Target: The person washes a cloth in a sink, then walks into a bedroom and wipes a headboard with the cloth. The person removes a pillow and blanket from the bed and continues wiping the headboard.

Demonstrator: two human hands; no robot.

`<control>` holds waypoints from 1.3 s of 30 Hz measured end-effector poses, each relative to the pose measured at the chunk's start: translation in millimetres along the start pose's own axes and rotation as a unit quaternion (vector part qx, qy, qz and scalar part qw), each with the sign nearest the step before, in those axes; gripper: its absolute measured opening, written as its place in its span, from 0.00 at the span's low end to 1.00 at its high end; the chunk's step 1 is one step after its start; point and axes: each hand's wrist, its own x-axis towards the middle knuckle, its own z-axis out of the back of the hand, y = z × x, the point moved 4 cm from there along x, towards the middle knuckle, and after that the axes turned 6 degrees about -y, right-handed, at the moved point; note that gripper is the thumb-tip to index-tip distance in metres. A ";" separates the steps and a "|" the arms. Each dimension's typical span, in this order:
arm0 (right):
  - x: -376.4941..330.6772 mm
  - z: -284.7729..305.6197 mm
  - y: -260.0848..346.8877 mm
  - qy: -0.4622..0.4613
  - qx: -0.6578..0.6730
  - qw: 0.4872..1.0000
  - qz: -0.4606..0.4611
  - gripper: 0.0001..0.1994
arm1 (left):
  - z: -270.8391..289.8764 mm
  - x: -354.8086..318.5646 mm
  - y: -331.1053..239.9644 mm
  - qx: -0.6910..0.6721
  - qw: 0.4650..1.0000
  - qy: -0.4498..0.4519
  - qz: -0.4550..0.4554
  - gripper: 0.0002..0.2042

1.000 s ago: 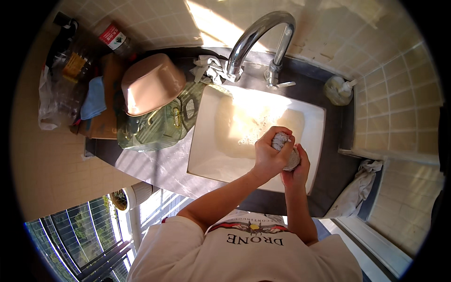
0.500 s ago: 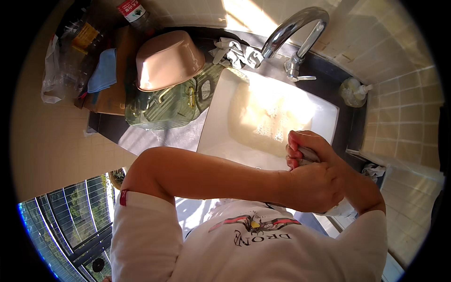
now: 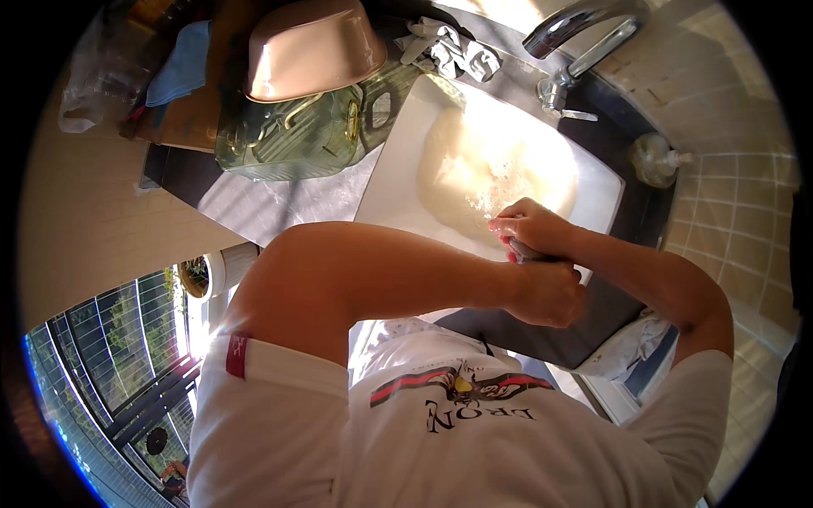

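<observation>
Cloth (image 3: 526,251), grey, bunched, right of frame centre | left hand (image 3: 550,294): fist clenched round it | right hand (image 3: 535,229): curled closed on it | sink (image 3: 396,196): white, rectangular, foamy water (image 3: 495,182)

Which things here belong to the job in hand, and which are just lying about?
Apparently in use: left hand, right hand, the grey cloth gripped between them, sink, foamy water.

Apparently just lying about: pinkish basin, green container, blue cloth, pump bottle.

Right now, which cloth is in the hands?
The grey cloth, gripped by the left hand and right hand. Untouched: the blue cloth by the cardboard box, the crumpled white cloth left of the faucet, the pale cloth at lower right.
</observation>
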 end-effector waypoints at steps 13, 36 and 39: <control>-80.2 76.7 39.2 -0.154 -0.075 0.921 0.350 0.20 | 75.4 -92.9 100.9 -0.192 0.632 -0.391 0.641 0.09; -78.6 -112.6 -22.7 0.101 0.674 0.712 0.168 0.19 | 103.5 116.5 102.0 -0.687 0.532 -0.317 0.380 0.16; -84.2 -91.2 -19.6 0.017 0.736 0.625 0.260 0.16 | 86.1 125.7 80.2 -0.831 0.322 -0.329 0.313 0.17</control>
